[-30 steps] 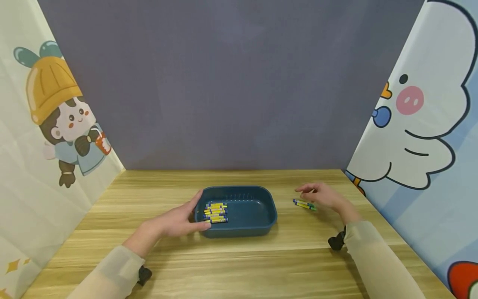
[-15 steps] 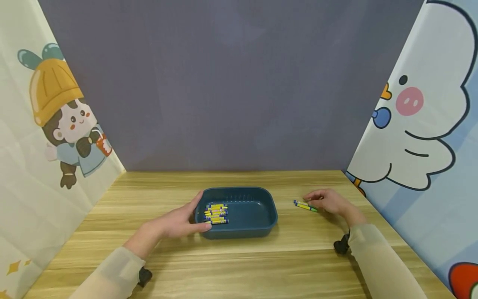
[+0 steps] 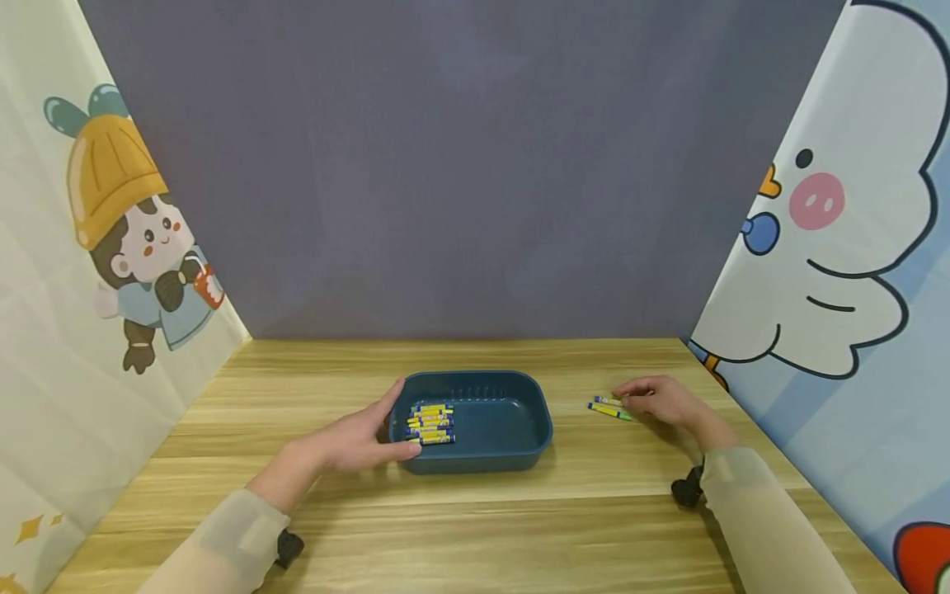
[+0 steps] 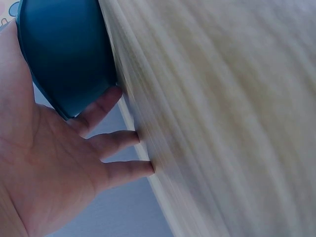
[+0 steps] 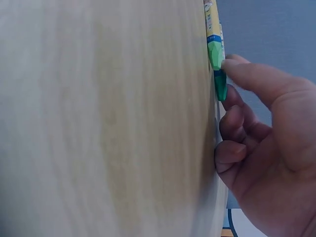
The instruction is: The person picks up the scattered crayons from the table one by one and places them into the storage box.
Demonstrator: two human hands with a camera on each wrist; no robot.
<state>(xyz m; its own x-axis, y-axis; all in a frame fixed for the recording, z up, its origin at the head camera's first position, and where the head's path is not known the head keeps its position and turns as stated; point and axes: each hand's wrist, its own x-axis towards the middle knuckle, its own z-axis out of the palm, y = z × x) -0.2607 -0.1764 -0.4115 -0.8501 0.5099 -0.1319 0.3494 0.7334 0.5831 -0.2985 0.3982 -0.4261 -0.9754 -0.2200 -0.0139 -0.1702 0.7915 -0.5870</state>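
A dark teal plastic basket (image 3: 490, 464) stands mid-table, with several yellow-wrapped crayons (image 3: 430, 426) side by side in its left end. My left hand (image 3: 364, 437) spans that end: the thumb lies over the near rim, and straight, spread fingers touch the outside wall and the table, as the left wrist view shows. To the right of the basket, a light green crayon (image 3: 609, 411) lies on the wood. Just behind it, my right hand (image 3: 660, 402) pinches a dark green crayon (image 5: 220, 88) between thumb and fingertips, low at the table surface; the hand hides part of it.
The wood-grain table (image 3: 475, 528) ends at a grey back panel (image 3: 475, 181). Cartoon-printed cloth walls flank both sides, the right wall (image 3: 839, 272) standing not far beyond my right hand.
My right hand has come down from above the two loose crayons and taken hold of the rear one, which has slid slightly to the right. My left hand stays at the basket.
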